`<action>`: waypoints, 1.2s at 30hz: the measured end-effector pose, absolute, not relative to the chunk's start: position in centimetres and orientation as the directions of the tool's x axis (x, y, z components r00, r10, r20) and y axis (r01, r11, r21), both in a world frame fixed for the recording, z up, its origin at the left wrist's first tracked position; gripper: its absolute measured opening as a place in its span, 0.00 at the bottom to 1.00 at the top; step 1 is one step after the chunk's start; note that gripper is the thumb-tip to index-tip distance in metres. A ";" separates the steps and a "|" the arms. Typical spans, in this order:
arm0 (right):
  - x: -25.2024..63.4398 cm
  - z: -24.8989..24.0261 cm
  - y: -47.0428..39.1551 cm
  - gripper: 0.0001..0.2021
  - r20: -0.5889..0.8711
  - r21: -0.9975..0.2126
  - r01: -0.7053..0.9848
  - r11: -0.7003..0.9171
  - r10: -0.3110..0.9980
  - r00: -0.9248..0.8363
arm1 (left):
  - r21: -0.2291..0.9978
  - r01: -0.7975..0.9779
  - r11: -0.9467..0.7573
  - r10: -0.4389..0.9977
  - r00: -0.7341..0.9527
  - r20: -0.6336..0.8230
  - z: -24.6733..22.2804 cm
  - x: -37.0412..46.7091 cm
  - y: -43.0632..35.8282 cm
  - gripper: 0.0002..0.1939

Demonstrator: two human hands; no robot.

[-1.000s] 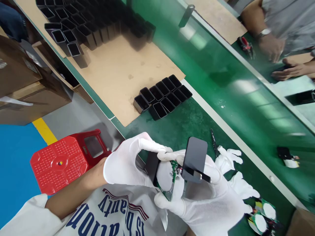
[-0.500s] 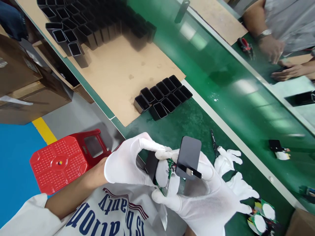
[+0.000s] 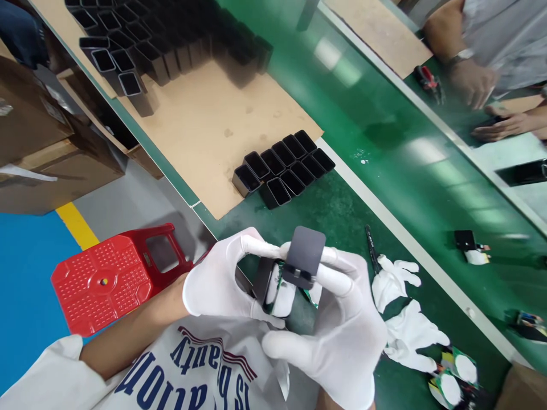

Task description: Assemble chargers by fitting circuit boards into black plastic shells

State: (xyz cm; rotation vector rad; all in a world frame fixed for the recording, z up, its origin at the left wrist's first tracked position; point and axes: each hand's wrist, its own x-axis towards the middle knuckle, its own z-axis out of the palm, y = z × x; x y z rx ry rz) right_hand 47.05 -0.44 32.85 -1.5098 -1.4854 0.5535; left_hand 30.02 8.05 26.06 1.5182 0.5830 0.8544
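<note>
My left hand (image 3: 224,279), in a white glove, grips a small black housing (image 3: 261,279) with its open end facing right. A green circuit board with white pads (image 3: 282,299) sits partly inside that open end. My gloved right hand (image 3: 342,324) holds a dark grey end cover (image 3: 305,253) by its fingers, just above the board. Metal contacts show at the cover's lower edge. The right thumb stands apart, below the board. How the cover joins the board is hidden behind it.
Black housings (image 3: 284,171) stand in rows ahead, with many more (image 3: 141,45) on cardboard. Tweezers (image 3: 371,245), spare white gloves (image 3: 410,330) and circuit boards (image 3: 450,387) lie at right. Beyond is a green belt (image 3: 384,148); a co-worker's hands (image 3: 504,122) are across it. A red stool (image 3: 102,279) stands left.
The right hand's cover has shifted left and up, and its thumb has come off the board. The board sits further into the housing. Parts on the green belt have moved left.
</note>
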 end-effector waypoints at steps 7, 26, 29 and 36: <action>48.1 32.4 -0.8 0.29 0.261 -0.891 0.440 0.112 0.919 0.295 | 0.951 -0.193 -0.240 0.804 0.510 0.306 25.3 29.8 7.4 0.44; 46.4 32.0 1.0 0.17 -0.066 -0.980 0.155 -0.124 0.939 0.336 | 0.949 -0.258 -0.178 0.709 0.635 0.306 27.5 29.0 8.7 0.25; 45.7 31.5 2.1 0.16 -0.197 -0.980 -0.047 -0.191 0.942 0.273 | 0.936 -0.207 -0.285 0.815 0.462 0.350 26.4 27.8 8.0 0.31; 43.7 30.2 3.9 0.17 -0.291 -0.950 -0.186 -0.251 0.928 0.231 | 0.945 -0.184 -0.268 0.858 0.401 0.322 26.6 25.8 8.5 0.29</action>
